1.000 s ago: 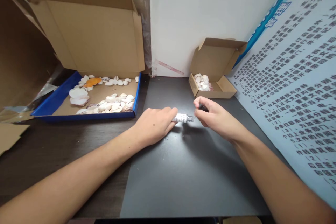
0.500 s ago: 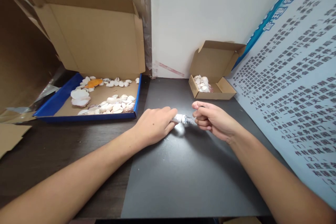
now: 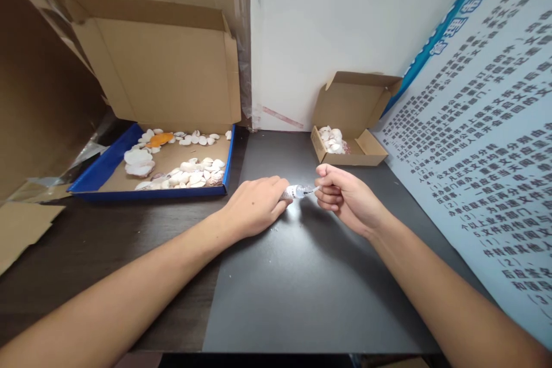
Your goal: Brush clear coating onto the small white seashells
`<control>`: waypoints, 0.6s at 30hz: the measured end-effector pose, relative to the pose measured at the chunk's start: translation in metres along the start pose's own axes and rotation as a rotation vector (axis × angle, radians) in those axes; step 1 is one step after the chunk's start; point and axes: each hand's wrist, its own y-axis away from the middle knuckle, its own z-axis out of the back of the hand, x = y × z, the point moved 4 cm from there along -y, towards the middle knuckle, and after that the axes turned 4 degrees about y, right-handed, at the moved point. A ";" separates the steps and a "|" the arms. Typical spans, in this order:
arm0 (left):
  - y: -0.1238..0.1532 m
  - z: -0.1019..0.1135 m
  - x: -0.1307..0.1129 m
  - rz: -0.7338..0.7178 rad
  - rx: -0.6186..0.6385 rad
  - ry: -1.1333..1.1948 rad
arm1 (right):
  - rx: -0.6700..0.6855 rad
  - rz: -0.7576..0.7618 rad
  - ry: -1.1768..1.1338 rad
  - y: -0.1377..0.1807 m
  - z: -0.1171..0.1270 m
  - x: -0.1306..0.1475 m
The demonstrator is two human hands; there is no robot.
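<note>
My left hand point(image 3: 255, 205) lies on the dark mat point(image 3: 310, 276), fingers closed round a small clear tube with printed lettering point(image 3: 296, 191). The tube lies on its side and points right. My right hand point(image 3: 345, 198) is curled into a pinch at the tube's tip, which ends in a thin pale nozzle. What my right fingers hold at that tip is hidden. Both forearms reach in from the bottom edge.
A blue-rimmed cardboard tray point(image 3: 102, 162) with several white shells point(image 3: 190, 172) and an orange one stands at the left, its lid raised. A small open carton point(image 3: 366, 152) with several shells stands at the back right. A printed board point(image 3: 483, 144) leans along the right.
My right hand has drawn closer to the tube's tip and curled tighter into a pinch. The dark piece seen by my right fingers a second ago is out of sight. My left hand stays put.
</note>
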 end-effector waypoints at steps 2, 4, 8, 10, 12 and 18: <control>0.000 0.000 0.000 0.003 0.004 -0.001 | -0.007 0.008 -0.008 0.000 0.000 0.001; 0.000 0.000 0.001 0.005 0.005 -0.015 | -0.004 0.019 -0.022 0.000 0.001 0.002; 0.000 0.001 0.002 0.009 -0.004 -0.029 | 0.000 0.041 -0.037 0.000 0.000 0.003; 0.000 0.001 0.003 0.035 -0.005 -0.024 | 0.004 0.052 -0.032 0.000 0.000 0.004; 0.000 0.000 0.005 0.073 -0.001 -0.013 | 0.010 0.074 -0.027 0.000 -0.001 0.005; -0.005 -0.004 0.017 0.175 -0.042 0.095 | -0.010 0.159 -0.010 -0.001 0.001 0.003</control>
